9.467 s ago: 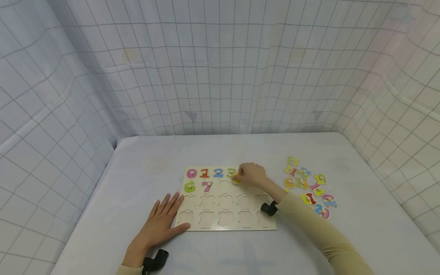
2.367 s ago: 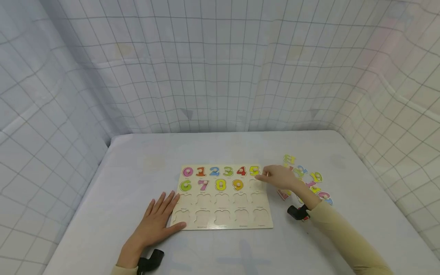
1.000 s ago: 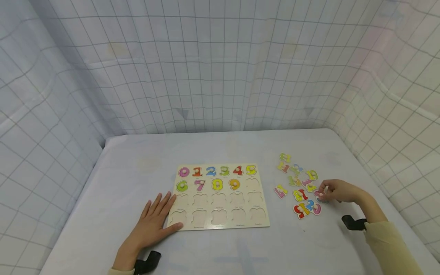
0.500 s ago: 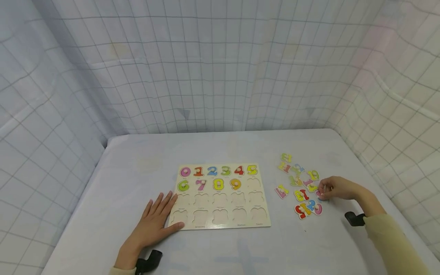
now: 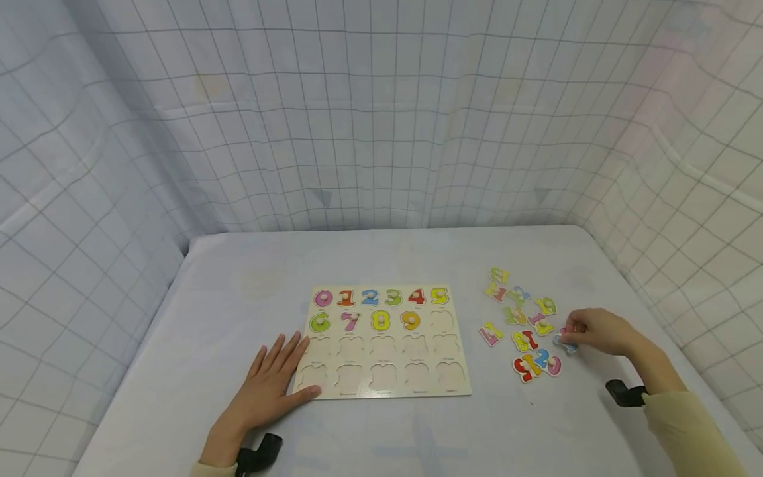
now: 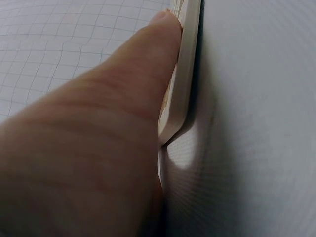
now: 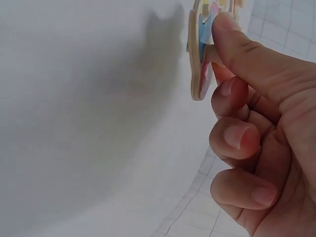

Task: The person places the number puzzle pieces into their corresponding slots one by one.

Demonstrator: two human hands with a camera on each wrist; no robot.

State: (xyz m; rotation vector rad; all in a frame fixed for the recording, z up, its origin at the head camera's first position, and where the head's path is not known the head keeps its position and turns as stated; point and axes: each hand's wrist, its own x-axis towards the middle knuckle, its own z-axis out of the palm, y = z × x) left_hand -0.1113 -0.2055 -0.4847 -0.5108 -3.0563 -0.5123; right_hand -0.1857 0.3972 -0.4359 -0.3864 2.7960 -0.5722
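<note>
Board (image 5: pixel 363 358) on counter (image 5: pixel 250 285): digits 0–9 (image 5: pixel 380 320) seated, eleven recesses (image 5: pixel 383 376) unfilled. One piece (image 7: pixel 196 74) is pinched by the right hand's (image 5: pixel 603 331) fingers beside the loose pieces (image 5: pixel 527 366); the board's left edge is touched by the left hand (image 5: pixel 266 392), fingers straight.

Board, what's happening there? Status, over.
Left hand touching board. Right hand pinching blue-pink piece. Board holds zero to nine. Loose pieces between right hand and board.

A white table (image 5: pixel 250 271) is bounded at the back and on both sides by pale sheeting (image 5: pixel 381 119) marked with a dark grid. On its surface, a faint cross-shaped mark (image 5: pixel 422 447) and a small dark speck (image 5: pixel 532 403) are seen.
</note>
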